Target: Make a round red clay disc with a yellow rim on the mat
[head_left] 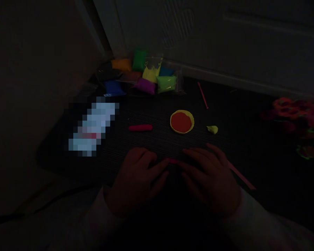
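Note:
In dim light my left hand (141, 177) rests low over the dark table, its index finger and thumb stretched out and its other fingers bent. The index fingertip touches one end of a small pink roll of modelling clay (173, 161). My right hand (210, 176) lies with fingers spread, and a fingertip touches the other end of that roll. Most of the roll's ends are hidden under the fingertips. Beyond the hands lie a thicker pink clay roll (140, 128), a round red clay disc with a yellow rim (181, 122) and a yellow clay lump (212, 129).
Bags of coloured clay (146, 78) are heaped at the back left. A phone-like bright screen (94, 127), blurred, lies at left. A thin pink modelling tool (203, 95) is at the back, and a flat pink tool (242, 176) beside my right hand. Colourful flower-like pieces (295, 111) stand at right.

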Available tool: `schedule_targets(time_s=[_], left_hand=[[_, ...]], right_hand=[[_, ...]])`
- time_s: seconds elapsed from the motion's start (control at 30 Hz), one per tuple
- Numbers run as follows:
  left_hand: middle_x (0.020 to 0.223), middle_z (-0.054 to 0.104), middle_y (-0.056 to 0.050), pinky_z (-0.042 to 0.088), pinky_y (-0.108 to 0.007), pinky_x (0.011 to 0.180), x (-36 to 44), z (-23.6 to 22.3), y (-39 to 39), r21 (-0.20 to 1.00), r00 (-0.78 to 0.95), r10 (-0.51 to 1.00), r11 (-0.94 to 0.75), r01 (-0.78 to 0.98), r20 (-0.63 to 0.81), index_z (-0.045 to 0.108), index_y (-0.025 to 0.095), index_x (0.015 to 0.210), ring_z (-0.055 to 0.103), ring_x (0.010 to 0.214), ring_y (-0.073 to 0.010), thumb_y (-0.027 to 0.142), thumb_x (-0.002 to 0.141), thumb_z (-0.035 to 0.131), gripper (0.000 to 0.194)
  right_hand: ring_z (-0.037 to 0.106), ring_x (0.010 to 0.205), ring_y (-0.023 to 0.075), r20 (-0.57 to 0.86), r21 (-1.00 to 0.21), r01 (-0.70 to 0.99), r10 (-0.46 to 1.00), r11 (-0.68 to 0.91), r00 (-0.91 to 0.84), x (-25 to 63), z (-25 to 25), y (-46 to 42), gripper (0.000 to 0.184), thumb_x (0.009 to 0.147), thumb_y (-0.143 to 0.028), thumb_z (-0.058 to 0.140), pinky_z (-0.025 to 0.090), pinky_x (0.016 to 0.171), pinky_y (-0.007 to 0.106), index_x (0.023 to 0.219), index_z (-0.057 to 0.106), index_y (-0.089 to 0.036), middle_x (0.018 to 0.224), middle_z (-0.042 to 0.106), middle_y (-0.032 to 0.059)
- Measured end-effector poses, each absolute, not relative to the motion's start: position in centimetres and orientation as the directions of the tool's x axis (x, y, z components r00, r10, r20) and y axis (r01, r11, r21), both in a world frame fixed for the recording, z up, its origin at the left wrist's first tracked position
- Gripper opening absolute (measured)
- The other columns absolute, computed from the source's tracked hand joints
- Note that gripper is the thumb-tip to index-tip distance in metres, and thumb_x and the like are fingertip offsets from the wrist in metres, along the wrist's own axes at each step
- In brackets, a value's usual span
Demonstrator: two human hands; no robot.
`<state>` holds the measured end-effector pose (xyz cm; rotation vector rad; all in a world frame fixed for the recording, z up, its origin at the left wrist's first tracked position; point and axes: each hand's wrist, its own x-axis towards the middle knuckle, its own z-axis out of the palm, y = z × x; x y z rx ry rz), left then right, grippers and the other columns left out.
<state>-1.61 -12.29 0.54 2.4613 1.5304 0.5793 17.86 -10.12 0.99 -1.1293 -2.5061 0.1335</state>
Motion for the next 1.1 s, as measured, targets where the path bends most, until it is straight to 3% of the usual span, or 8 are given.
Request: schedule_targets(time_s=[1.1], left_hand=[[0.084, 0.052, -0.005, 0.040, -0.037, 0.073, -1.40, 0.67, -12.42, 0.355, 0.389, 0.898, -0.439, 0.825, 0.206, 0.057, 0.019, 0.105, 0.043, 0.081, -0.0193, 0.029, 0.079, 0.048, 0.030]], right_hand=[[0.053, 0.095, 0.0217, 0.306, -0.252, 0.685, 0.728, 0.683, -0.613, 17.93, 0.83, -10.10, 0.020, 0.078, -0.025, 0.050, 0.032, 0.090, 0.050, 0.092, 0.063, -0.021, 0.103, 0.060, 0.0066]])
